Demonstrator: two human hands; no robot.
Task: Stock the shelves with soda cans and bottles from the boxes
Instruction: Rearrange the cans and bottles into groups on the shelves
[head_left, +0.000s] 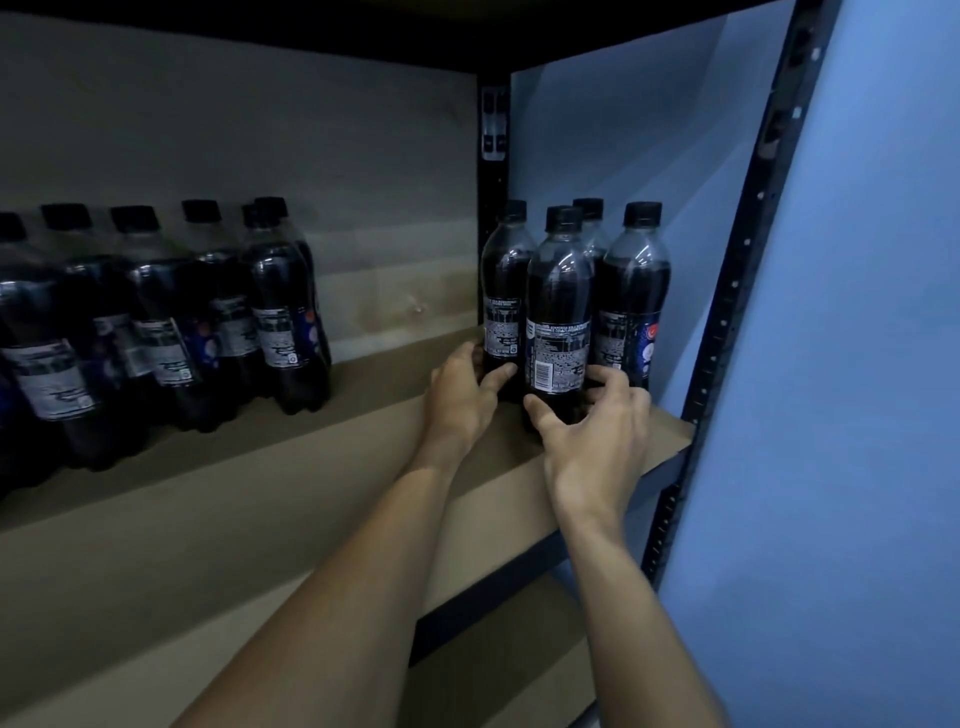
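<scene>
On the flat, matte brown board shelf (311, 467), 4 smooth clear-plastic bottles of dark soda with black screw caps stand upright in a tight cluster. The left hand (460, 395) curls its fingers (498, 376) round the base of the rear-left bottle (506, 270). The right hand (597, 431) wraps the base of the front bottle (558, 291). Well left of the fingers stands a glossy group (156, 322) of matching bottles.
</scene>
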